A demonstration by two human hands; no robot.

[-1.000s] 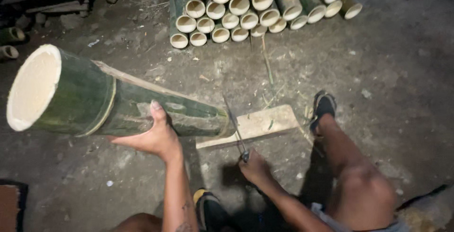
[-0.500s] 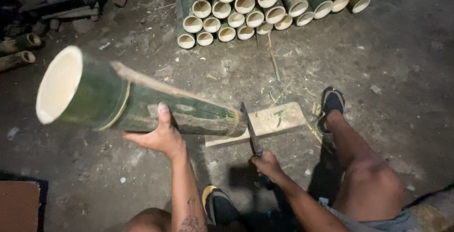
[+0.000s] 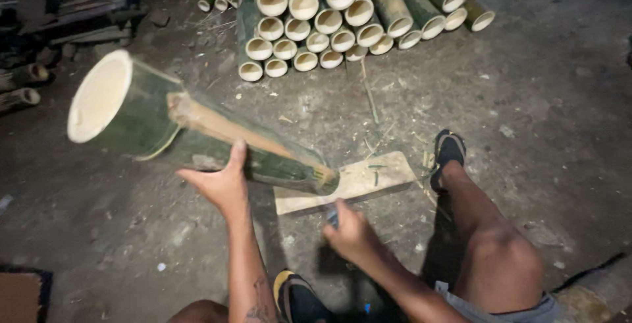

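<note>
A thick green bamboo culm (image 3: 138, 122) lies tilted, its hollow pale end up at the left and its lower end resting on a flat wooden board (image 3: 368, 178). A pale stripped band runs along its top. My left hand (image 3: 222, 183) grips the culm from below near its middle. My right hand (image 3: 352, 234) is closed on the handle of a knife (image 3: 331, 214), just below the culm's lower end. Most of the blade is hidden by the hand.
A stack of cut bamboo sections (image 3: 316, 26) lies on the ground at the back. My right foot in a dark shoe (image 3: 449, 152) sits beside the board, my other shoe (image 3: 296, 296) near the bottom edge. Wooden clutter (image 3: 59, 7) fills the upper left.
The knife blade stood upright beside the culm's lower end; now my right hand has dropped lower and the blade is mostly hidden. The culm has turned, so the pale stripped band faces up.
</note>
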